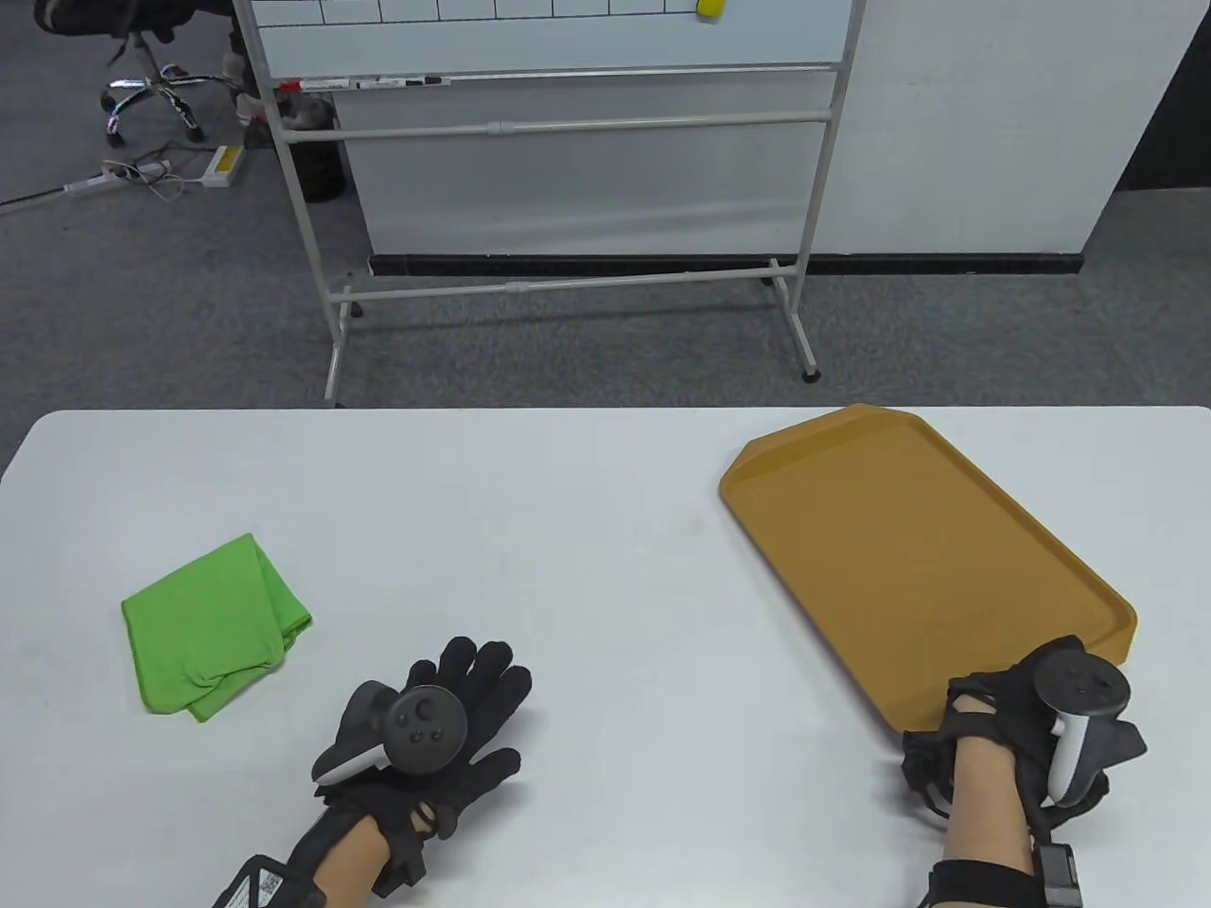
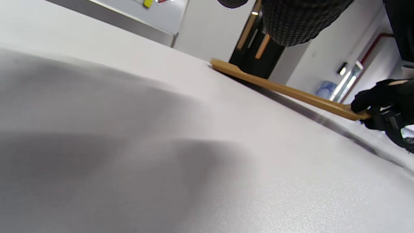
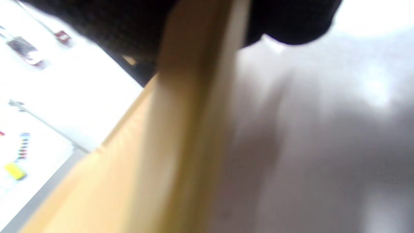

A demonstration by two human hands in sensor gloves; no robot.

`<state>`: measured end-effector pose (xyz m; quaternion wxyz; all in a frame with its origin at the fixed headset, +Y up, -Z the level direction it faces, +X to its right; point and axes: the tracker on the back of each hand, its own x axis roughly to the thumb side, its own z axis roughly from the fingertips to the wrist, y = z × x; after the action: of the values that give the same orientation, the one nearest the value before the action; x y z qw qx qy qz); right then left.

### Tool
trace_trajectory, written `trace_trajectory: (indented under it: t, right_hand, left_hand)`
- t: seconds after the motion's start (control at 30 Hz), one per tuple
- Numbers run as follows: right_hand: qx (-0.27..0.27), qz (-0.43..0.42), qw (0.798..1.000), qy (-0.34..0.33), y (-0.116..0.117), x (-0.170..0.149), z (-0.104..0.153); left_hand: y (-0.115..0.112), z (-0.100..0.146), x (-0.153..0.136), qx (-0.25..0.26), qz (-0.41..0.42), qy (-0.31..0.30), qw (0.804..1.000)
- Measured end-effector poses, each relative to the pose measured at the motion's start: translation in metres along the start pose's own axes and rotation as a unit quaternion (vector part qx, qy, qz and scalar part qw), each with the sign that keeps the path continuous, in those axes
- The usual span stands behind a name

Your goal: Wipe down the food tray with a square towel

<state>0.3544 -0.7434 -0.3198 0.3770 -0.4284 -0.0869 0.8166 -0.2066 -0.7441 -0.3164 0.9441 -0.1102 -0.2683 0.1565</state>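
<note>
An orange-brown food tray (image 1: pixel 908 558) lies slantwise on the right of the white table. My right hand (image 1: pixel 1017 705) grips its near edge; in the left wrist view its fingers (image 2: pixel 365 103) close over the tray rim (image 2: pixel 291 94), and the right wrist view shows the rim (image 3: pixel 190 97) blurred and close under the glove. A folded green square towel (image 1: pixel 213 624) lies at the left of the table. My left hand (image 1: pixel 464 700) rests flat and open on the table, to the right of the towel and apart from it, holding nothing.
The white table (image 1: pixel 568 492) carries only the towel and tray. Beyond its far edge stands a whiteboard on a frame (image 1: pixel 558 142) on grey carpet, with an office chair base (image 1: pixel 151 85) at the far left.
</note>
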Motion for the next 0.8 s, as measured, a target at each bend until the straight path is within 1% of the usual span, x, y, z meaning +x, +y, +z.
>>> trace_trajectory:
  t: [0.07,0.17,0.27,0.3,0.37,0.4,0.5,0.63,0.8]
  right_hand:
    - [0.017,-0.007,0.999,-0.03,-0.004,0.006,0.004]
    - [0.068,0.001,0.995,-0.069,-0.006,0.014,0.01]
    - [0.121,0.016,0.987,-0.104,-0.002,0.022,0.016]
    - [0.148,0.023,0.982,-0.116,0.001,0.025,0.019]
    - [0.179,0.036,0.974,-0.132,0.007,0.029,0.023]
    - [0.211,0.059,0.964,-0.15,0.012,0.033,0.027]
    - [0.256,0.08,0.948,-0.171,0.023,0.037,0.035]
    - [0.291,0.106,0.931,-0.194,0.04,0.042,0.046]
    - [0.304,0.163,0.919,-0.193,0.059,0.044,0.057]
  left_hand:
    - [0.002,0.001,-0.002,0.003,0.005,0.002,1.0]
    - [0.008,0.005,-0.007,0.017,0.011,0.012,1.0]
    - [0.013,0.008,-0.012,0.03,0.022,0.019,0.999]
    - [0.014,0.009,-0.014,0.032,0.025,0.021,0.999]
    - [0.015,0.01,-0.016,0.035,0.025,0.023,0.999]
    - [0.016,0.01,-0.016,0.035,0.025,0.024,0.999]
    - [0.015,0.01,-0.016,0.034,0.025,0.023,0.999]
    - [0.014,0.009,-0.013,0.029,0.019,0.017,0.999]
    - [0.013,0.009,-0.012,0.027,0.016,0.015,0.999]
